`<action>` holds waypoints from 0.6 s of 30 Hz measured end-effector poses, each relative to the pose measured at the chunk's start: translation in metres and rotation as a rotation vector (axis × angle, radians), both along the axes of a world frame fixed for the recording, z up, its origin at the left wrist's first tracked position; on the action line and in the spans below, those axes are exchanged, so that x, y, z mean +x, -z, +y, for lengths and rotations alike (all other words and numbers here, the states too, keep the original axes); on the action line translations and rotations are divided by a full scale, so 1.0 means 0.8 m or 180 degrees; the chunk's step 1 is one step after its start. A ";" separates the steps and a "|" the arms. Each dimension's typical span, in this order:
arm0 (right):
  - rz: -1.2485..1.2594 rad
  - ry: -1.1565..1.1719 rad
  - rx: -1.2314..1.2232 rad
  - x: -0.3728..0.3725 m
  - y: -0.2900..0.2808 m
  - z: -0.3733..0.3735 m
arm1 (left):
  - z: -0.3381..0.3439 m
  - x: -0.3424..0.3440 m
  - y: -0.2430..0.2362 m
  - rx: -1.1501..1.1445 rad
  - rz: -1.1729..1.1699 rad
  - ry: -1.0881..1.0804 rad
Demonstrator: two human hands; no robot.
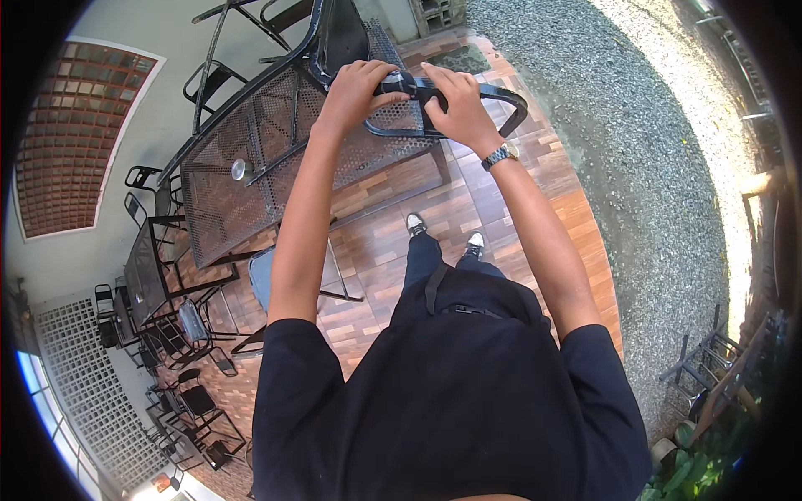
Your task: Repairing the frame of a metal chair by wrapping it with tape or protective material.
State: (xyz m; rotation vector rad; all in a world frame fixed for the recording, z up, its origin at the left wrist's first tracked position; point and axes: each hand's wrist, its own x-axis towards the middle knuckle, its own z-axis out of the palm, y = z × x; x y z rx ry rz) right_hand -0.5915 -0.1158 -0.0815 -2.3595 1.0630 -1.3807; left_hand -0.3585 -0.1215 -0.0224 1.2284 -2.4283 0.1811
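A black tubular metal chair (341,40) is tipped over at the perforated metal table (219,213), its bent frame reaching past the table's right end. My left hand (364,90) curls over a dark bar of that frame, thumb pointing right. Just to its right, my right hand (459,102) grips the same part, with a watch (501,155) on that wrist. Between the hands the bar looks thicker and partly shiny; what is there I cannot make out. The undersides of my fingers are hidden.
A small round clear dish (241,169) sits on the table. A grey-seated chair (261,280) stands at its near side. More black chairs (199,399) and tables fill the left. The tiled floor (368,250) ends at gravel (643,209) on the right.
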 end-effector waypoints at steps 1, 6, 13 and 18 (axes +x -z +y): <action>-0.0127 -0.0138 0.0093 -0.004 -0.005 0.000 | 0.001 -0.007 0.000 0.0054 0.0074 -0.0010; -0.0896 -0.0515 0.0618 -0.030 -0.031 0.007 | -0.007 -0.083 0.015 0.0389 0.1196 0.0484; -0.0436 -0.0174 0.0657 -0.081 -0.004 0.005 | -0.019 -0.126 0.008 0.1152 0.1243 0.0705; -0.0044 -0.0061 0.0474 -0.108 0.003 0.005 | -0.017 -0.120 -0.009 0.1014 0.1456 0.0553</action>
